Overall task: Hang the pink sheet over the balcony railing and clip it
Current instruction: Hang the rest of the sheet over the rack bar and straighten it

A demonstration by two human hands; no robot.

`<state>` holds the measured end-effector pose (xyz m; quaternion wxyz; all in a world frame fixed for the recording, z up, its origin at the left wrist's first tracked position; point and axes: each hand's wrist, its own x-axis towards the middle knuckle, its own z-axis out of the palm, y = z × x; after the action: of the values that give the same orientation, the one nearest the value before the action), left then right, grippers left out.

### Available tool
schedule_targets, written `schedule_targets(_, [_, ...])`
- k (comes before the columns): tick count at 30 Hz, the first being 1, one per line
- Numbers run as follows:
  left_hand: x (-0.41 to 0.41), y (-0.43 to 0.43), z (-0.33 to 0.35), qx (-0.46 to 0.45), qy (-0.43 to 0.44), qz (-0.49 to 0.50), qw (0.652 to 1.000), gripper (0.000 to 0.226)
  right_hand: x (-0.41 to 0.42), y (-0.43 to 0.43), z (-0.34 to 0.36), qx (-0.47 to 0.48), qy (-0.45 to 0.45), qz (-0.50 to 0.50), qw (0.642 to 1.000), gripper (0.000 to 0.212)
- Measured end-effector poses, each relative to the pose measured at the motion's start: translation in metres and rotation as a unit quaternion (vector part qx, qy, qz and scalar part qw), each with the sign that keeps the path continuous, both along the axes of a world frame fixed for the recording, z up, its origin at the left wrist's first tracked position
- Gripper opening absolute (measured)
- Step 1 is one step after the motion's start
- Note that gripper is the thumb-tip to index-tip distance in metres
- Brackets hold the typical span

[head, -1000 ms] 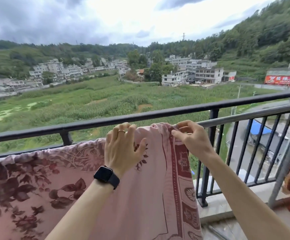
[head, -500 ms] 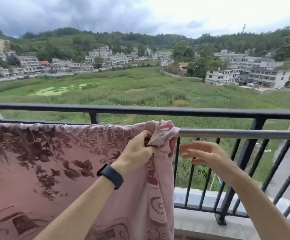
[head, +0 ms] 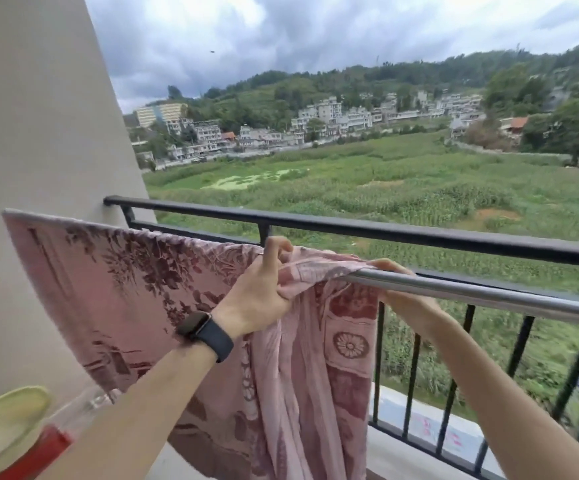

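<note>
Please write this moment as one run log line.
sheet: draped over rail, end bunched | left hand: grips bunch | right hand: holds edge at rail | clip: none seen

Diffuse daylight falls from the overcast sky (head: pixel 315 46) above the black railing (head: pixel 419 237); exposure is bright and even. Fold shading on the pink sheet (head: pixel 125 289) below the railing is soft and faint. The steel rod (head: pixel 489 296) just beneath the railing carries a pale highlight. Wide-angle distortion bows the railing and tilts the wall (head: pixel 39 133) at its left end. The yellow-green object (head: pixel 4 420) far below that end is blurred.
</note>
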<state>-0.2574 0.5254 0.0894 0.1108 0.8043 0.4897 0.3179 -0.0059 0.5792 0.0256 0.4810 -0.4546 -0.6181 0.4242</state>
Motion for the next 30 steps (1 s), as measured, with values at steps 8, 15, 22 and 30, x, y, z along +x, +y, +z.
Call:
schedule_targets(8, [-0.033, 0.031, 0.040, -0.001, -0.061, 0.089, 0.994, 0.013, -0.012, 0.080, 0.029, -0.056, 0.239, 0.098, 0.964, 0.011])
schedule_targets(15, [-0.024, 0.056, 0.007, -0.032, -0.097, 0.193, 0.976, 0.027, -0.047, 0.070, -0.011, 0.126, -0.025, -0.147, 0.981, 0.022])
schedule_targets(22, [0.003, 0.036, 0.004, 0.235, 0.089, 0.250, 0.935, 0.032, -0.042, 0.014, -0.038, 0.012, -0.012, 0.078, 0.997, 0.039])
schedule_targets(30, [0.022, 0.022, 0.008, 0.136, 0.149, 0.288, 0.936, 0.032, -0.020, 0.048, -0.008, 0.075, 0.107, 0.016, 0.991, 0.004])
